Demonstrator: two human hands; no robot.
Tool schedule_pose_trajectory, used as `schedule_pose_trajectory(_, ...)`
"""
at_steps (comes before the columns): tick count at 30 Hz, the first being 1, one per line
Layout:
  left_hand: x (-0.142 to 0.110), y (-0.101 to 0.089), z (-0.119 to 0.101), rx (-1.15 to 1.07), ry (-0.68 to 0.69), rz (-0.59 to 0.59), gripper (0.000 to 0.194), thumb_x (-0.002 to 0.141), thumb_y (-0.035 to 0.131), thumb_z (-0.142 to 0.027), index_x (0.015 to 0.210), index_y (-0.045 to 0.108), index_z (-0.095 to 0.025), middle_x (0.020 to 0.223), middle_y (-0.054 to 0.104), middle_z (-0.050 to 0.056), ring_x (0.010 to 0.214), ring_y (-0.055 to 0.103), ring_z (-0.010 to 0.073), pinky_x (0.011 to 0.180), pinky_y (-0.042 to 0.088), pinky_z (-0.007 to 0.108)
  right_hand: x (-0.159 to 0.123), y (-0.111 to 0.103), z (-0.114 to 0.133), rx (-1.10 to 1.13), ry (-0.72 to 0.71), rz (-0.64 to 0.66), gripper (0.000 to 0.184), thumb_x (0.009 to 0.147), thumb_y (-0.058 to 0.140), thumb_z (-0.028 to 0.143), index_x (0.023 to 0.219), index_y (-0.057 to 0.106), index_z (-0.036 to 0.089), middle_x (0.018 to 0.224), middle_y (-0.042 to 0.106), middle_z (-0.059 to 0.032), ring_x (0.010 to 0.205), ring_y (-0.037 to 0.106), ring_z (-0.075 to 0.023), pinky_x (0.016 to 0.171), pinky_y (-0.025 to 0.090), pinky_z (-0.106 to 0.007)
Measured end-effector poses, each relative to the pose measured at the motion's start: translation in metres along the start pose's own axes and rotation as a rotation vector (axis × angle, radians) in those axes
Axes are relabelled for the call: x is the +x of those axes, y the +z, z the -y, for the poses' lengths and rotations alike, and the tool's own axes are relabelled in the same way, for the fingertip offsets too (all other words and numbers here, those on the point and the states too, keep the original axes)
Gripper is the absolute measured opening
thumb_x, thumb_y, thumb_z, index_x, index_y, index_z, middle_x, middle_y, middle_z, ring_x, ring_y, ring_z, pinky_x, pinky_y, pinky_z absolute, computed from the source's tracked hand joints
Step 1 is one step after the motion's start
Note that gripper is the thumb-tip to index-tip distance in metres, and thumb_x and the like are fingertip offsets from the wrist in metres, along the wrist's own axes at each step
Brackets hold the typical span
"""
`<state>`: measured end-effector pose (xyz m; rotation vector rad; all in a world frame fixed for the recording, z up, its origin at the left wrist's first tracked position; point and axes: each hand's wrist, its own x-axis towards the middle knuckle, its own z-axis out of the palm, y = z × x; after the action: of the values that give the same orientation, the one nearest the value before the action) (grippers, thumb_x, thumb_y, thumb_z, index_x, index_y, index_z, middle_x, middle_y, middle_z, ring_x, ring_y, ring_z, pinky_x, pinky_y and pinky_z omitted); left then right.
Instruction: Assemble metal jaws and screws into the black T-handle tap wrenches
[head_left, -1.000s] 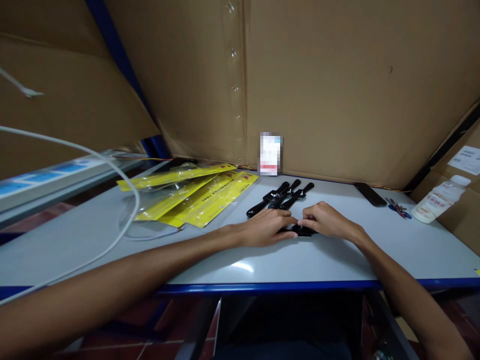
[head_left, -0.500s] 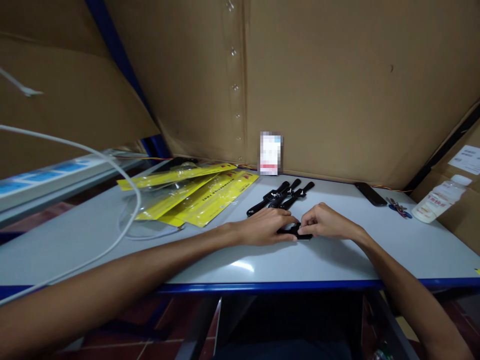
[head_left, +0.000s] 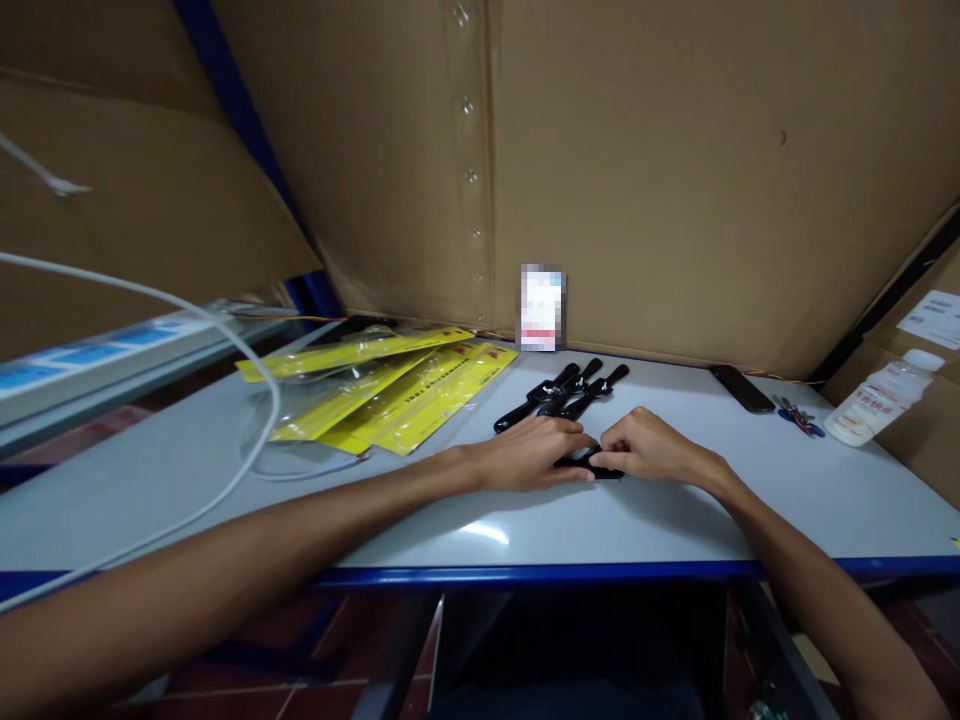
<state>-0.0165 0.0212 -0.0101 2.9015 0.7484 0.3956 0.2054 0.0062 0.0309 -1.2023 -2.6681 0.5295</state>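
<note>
A black spokeshave (head_left: pixel 609 474) lies low on the table, mostly covered by both hands. My left hand (head_left: pixel 536 452) is closed around its left side, thumb along the near edge. From the right, my right hand (head_left: pixel 646 445) pinches at its middle with curled fingers; the exact part between the fingertips is hidden. Just beyond the hands rest several more black spokeshaves (head_left: pixel 551 388) side by side, slanting up to the right, with small bright screws at their centres.
Yellow cards with clear plastic packaging (head_left: pixel 442 395) are piled at the left, near a white cable (head_left: pixel 276 400). A propped screen (head_left: pixel 541 308) leans on the cardboard wall. To the right are a black phone (head_left: pixel 741 388), keys (head_left: pixel 799 417) and a white bottle (head_left: pixel 874 402).
My right hand's fingers have shifted and turned slightly at the spokeshave's middle. The left hand and the other spokeshaves stay where they were.
</note>
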Motion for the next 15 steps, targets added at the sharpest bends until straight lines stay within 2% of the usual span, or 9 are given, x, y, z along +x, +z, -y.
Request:
schedule_pose_trajectory(4, 0.0003, -0.0013, -0.0009, 0.006, -0.001, 0.005, 0.036, 0.102, 0.056, -0.048, 0.106, 0.070, -0.015, 0.095, 0.070, 0.008, 0.083, 0.067, 0.0217, 0.067, 0.043, 0.029, -0.0008, -0.0019, -0.0003, 0.096, -0.062, 0.010, 0.037, 0.094, 0.062, 0.029, 0.059, 0.063, 0.017, 0.053, 0.036, 0.0072, 0.055, 0.027, -0.0088, 0.059, 0.023, -0.028)
schedule_pose_trajectory(10, 0.0005, -0.0006, -0.0005, 0.023, -0.001, 0.008, 0.041, 0.102, 0.054, -0.051, 0.110, 0.071, -0.015, 0.098, 0.070, 0.010, 0.083, 0.067, 0.0226, 0.066, 0.043, 0.029, -0.0022, 0.0006, -0.0025, -0.058, -0.029, -0.094, 0.023, 0.095, 0.062, 0.030, 0.076, 0.070, 0.020, 0.058, 0.047, 0.0057, 0.056, 0.034, -0.0102, 0.060, 0.025, -0.028)
schedule_pose_trajectory(12, 0.0003, 0.0004, 0.0003, 0.030, 0.004, -0.001, 0.042, 0.101, 0.055, -0.053, 0.109, 0.071, -0.015, 0.100, 0.071, 0.010, 0.084, 0.067, 0.0225, 0.067, 0.043, 0.029, -0.0028, -0.0005, -0.0026, -0.075, -0.012, -0.108, 0.027, 0.095, 0.061, 0.030, 0.071, 0.066, 0.020, 0.056, 0.044, 0.0061, 0.055, 0.031, -0.0103, 0.059, 0.024, -0.028)
schedule_pose_trajectory(15, 0.0002, 0.0009, 0.0009, 0.015, 0.014, -0.012, 0.040, 0.101, 0.056, -0.052, 0.111, 0.071, -0.017, 0.097, 0.071, 0.008, 0.083, 0.068, 0.0214, 0.066, 0.042, 0.028, -0.0034, -0.0032, -0.0017, -0.035, -0.016, -0.038, 0.038, 0.094, 0.061, 0.029, 0.058, 0.058, 0.018, 0.053, 0.037, 0.0064, 0.054, 0.027, -0.0096, 0.058, 0.023, -0.028)
